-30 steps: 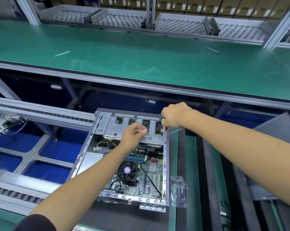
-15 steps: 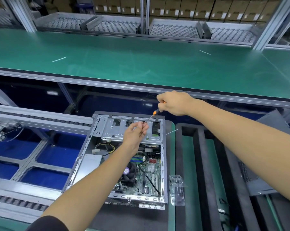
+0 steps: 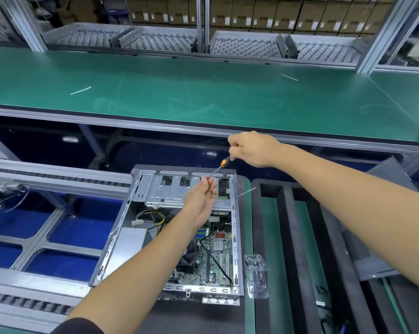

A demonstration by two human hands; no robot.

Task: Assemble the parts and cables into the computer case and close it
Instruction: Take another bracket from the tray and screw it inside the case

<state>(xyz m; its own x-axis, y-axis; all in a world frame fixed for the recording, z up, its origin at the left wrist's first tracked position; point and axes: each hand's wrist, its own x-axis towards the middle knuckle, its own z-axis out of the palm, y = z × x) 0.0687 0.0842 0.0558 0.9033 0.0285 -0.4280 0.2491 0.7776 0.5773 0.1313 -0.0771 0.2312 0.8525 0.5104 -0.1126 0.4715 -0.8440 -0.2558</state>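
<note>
Computer case (image 3: 141, 227) lying open, long axis toward viewer, right hand (image 3: 253, 149) gripping screwdriver (image 3: 219, 166), left hand (image 3: 202, 197) pinching its tip

The open grey case (image 3: 141, 213) lies flat, its motherboard (image 3: 218, 259) exposed. A silver drive cage (image 3: 170, 191) spans its far end; a black cable (image 3: 215, 263) crosses the board.

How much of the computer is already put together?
Partly built. Done: the motherboard, fan and drive cage sit inside the open case. In hand: the right hand holds a screwdriver, whose tip meets the left hand. Left: loose cables and closing the case.
</note>
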